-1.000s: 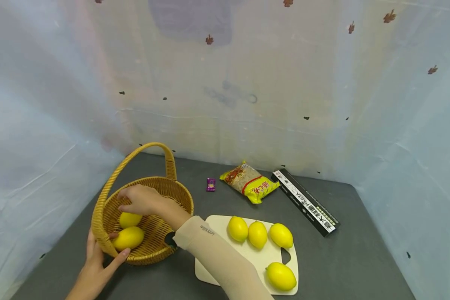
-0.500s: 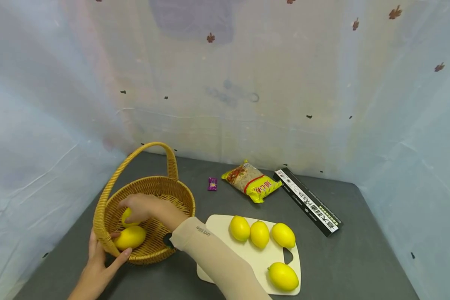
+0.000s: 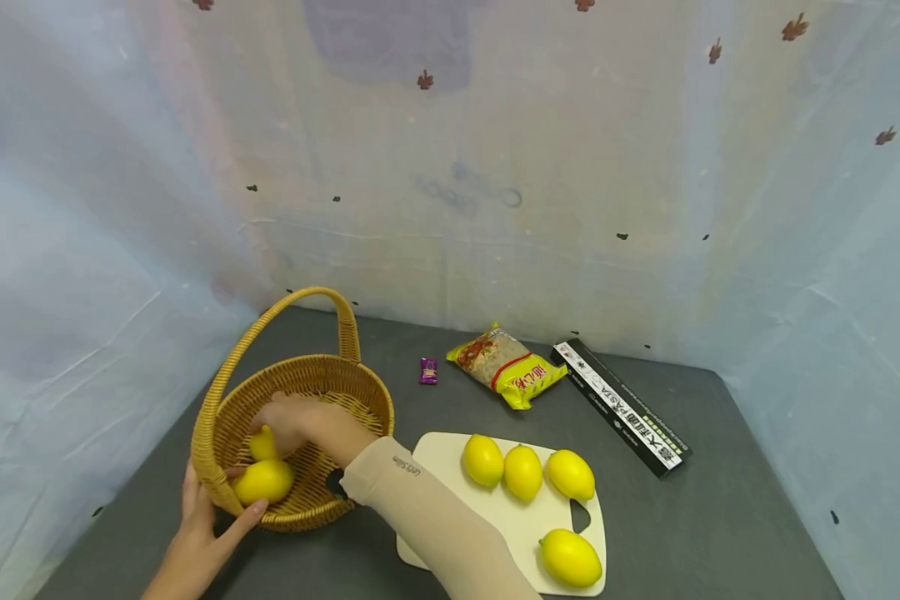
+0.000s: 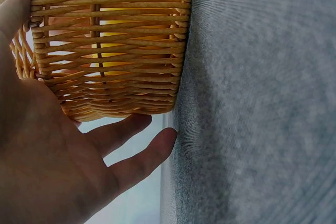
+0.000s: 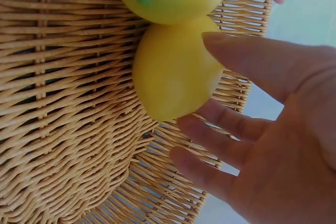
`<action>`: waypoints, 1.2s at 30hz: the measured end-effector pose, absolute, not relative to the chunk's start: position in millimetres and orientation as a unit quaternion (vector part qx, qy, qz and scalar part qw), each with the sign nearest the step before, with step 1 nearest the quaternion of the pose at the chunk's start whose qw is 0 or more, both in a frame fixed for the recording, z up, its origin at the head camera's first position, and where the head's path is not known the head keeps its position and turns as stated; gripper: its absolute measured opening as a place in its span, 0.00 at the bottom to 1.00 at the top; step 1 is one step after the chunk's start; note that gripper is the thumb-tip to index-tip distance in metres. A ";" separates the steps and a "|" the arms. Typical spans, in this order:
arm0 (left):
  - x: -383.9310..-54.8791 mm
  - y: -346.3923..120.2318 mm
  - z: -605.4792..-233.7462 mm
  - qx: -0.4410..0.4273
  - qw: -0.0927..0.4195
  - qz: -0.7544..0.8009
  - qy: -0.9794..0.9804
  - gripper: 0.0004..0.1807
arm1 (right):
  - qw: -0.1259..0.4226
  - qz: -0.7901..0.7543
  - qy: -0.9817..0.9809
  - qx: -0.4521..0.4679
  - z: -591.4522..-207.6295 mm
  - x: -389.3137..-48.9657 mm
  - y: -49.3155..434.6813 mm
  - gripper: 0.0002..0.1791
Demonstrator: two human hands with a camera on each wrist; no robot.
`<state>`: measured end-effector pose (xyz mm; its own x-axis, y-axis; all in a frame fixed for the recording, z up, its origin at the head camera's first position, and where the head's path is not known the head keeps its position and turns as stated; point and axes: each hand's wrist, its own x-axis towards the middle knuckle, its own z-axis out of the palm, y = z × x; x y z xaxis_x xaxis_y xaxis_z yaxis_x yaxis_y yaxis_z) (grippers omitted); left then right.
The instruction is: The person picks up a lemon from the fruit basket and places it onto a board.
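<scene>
A wicker basket [image 3: 360, 379] with a tall arched handle stands at the left of the table. My left hand [image 3: 198, 533] grips its near-left rim; the left wrist view shows two fingers of this hand [image 4: 58, 156] extended along the outside of the weave [image 4: 115, 40]. Inside the basket are two yellow lemons. My right hand [image 3: 288, 423] reaches down into it and pinches the farther lemon [image 3: 263, 444] between thumb and fingers, as the right wrist view shows on that lemon [image 5: 176, 72]. The nearer lemon [image 3: 265, 482] lies against it, beside my left fingertips.
Right of the basket lies a cream cutting board [image 3: 495, 521], partly under my right sleeve [image 3: 435, 512], bearing several lemons [image 3: 522, 472]. Behind it are a purple packet [image 3: 428, 371], a yellow pasta bag [image 3: 506, 367] and a long black pasta box [image 3: 622, 408].
My right hand has sunk lower into the basket and moved slightly right, its fingers now around the farther lemon, which has tilted. My left hand keeps its hold on the rim.
</scene>
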<state>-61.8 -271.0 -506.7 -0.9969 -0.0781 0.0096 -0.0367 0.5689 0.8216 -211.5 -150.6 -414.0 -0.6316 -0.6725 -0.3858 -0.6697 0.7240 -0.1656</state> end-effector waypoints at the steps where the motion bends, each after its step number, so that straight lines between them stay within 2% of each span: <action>1: -61.9 -271.4 -507.1 0.031 0.022 -0.460 -0.887 0.35 | 0.217 -0.004 0.902 -0.373 -414.2 -211.7 -150.6 0.27; 14: -62.2 -270.3 -507.6 0.026 0.029 -0.463 -0.885 0.35 | 0.268 0.000 0.884 -0.384 -416.7 -216.2 -142.6 0.24; 20: -61.4 -270.8 -507.4 0.026 0.039 -0.461 -0.886 0.34 | 0.264 -0.016 0.877 -0.400 -417.8 -219.9 -140.2 0.25; 36: -61.8 -271.4 -505.6 0.035 0.025 -0.457 -0.889 0.34 | 0.234 -0.108 0.864 -0.432 -406.7 -229.6 -128.5 0.27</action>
<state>-61.8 -271.4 -505.6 -0.9962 -0.0858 0.0125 -0.0398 0.5803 0.8134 -229.6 -128.5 -406.7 -0.5166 -0.7976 -0.3114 -0.6963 0.6030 -0.3894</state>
